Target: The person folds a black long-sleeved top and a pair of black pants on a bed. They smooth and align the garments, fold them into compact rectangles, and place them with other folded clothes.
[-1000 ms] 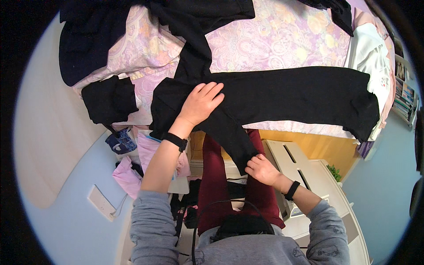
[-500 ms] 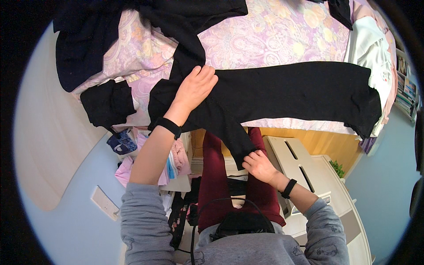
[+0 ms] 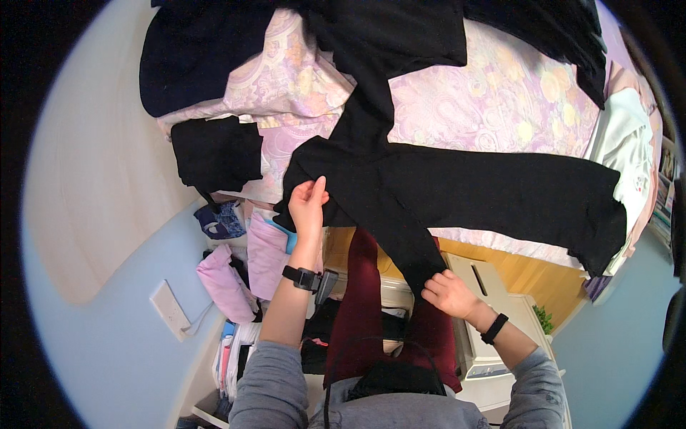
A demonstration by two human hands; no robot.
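A black long-sleeved top [image 3: 493,186] lies lengthwise along the near side of the bed, its body stretching to the right. One sleeve hangs over the bed's front edge. My right hand [image 3: 449,292] is closed on the cuff end of that sleeve, in front of my legs. Over the top's left end is my left hand [image 3: 309,206], its fingers and thumb drawn together at the black cloth; the exact grip is hard to see against the dark fabric. Another black strip of cloth [image 3: 364,107] runs from the top toward the far side.
The bed has a pink and purple floral sheet [image 3: 493,93]. More dark clothes [image 3: 200,57] lie on its far side, and a folded black garment [image 3: 218,154] at its left. White cloth [image 3: 618,136] is at the right end. Pink clothes [image 3: 229,282] lie below left; a cream cabinet [image 3: 471,343] stands right.
My left hand has shifted from lying across the top's middle to its left end, fingers now drawn together. My right hand still holds the cuff. The view has shifted, showing more of the far bed.
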